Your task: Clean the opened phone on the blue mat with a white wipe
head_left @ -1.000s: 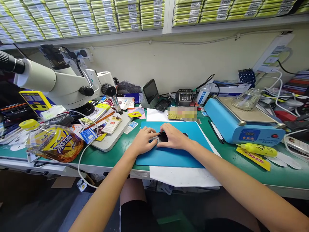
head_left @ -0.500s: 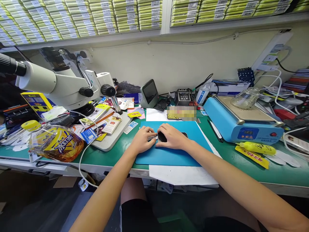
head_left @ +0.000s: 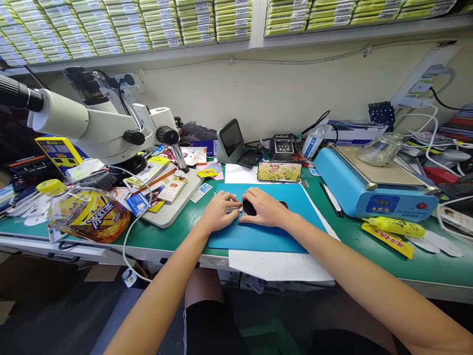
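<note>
A dark phone (head_left: 248, 207) lies on the blue mat (head_left: 258, 240), its long side running left to right. My right hand (head_left: 265, 207) arches over it, with fingers and thumb closed on its edges, hiding most of its middle. At the phone's left end, my left hand (head_left: 220, 213) has its thumb and fingers pinched together. Something small and pale shows between those fingertips, too small to name. Both hands' fingertips nearly meet at that end.
A microscope (head_left: 107, 133) and a drink bottle (head_left: 88, 214) stand left. Behind the mat, a propped phone (head_left: 279, 172) shows a bright picture. To the right is a blue heating plate (head_left: 373, 187) bearing a glass jar (head_left: 380, 149). White paper (head_left: 277, 266) overhangs the bench edge.
The camera view has shifted slightly. Both hands keep almost the same place and pose at the phone's left end. The propped phone's screen, blurred before, now shows clearly.
</note>
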The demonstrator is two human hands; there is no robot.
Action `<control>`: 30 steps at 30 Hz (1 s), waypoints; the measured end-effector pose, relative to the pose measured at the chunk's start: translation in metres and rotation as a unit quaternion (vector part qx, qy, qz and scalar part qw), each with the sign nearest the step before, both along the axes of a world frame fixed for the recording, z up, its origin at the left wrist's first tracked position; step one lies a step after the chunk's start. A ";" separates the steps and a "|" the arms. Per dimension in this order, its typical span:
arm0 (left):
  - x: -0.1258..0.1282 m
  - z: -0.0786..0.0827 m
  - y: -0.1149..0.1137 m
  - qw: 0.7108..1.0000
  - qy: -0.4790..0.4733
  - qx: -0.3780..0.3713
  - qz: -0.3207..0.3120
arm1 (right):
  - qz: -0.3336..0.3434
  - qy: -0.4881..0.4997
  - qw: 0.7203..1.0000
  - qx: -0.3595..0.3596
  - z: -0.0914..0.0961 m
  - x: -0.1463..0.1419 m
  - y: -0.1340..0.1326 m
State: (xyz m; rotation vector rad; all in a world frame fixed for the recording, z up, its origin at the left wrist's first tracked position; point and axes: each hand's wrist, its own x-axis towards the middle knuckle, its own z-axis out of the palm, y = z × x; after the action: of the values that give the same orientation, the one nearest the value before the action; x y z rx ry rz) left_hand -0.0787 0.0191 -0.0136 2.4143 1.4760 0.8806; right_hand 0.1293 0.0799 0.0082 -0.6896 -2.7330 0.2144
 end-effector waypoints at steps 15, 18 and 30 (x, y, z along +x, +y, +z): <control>-0.001 -0.002 0.003 1.000 -0.008 -0.007 0.000 | 0.007 0.002 1.000 -0.004 0.002 -0.002 0.001; -0.001 -0.001 0.002 1.000 -0.010 -0.011 -0.001 | 0.004 0.000 1.000 -0.001 0.002 -0.002 0.000; -0.001 0.000 0.001 1.000 -0.023 0.000 -0.004 | 0.004 -0.009 1.000 -0.013 0.005 -0.005 0.001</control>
State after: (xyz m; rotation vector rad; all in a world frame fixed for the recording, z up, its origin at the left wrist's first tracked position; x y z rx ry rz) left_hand -0.0800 0.0204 -0.0139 2.3814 1.4501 0.9287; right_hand 0.1245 0.0810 0.0131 -0.6921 -2.7543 0.2484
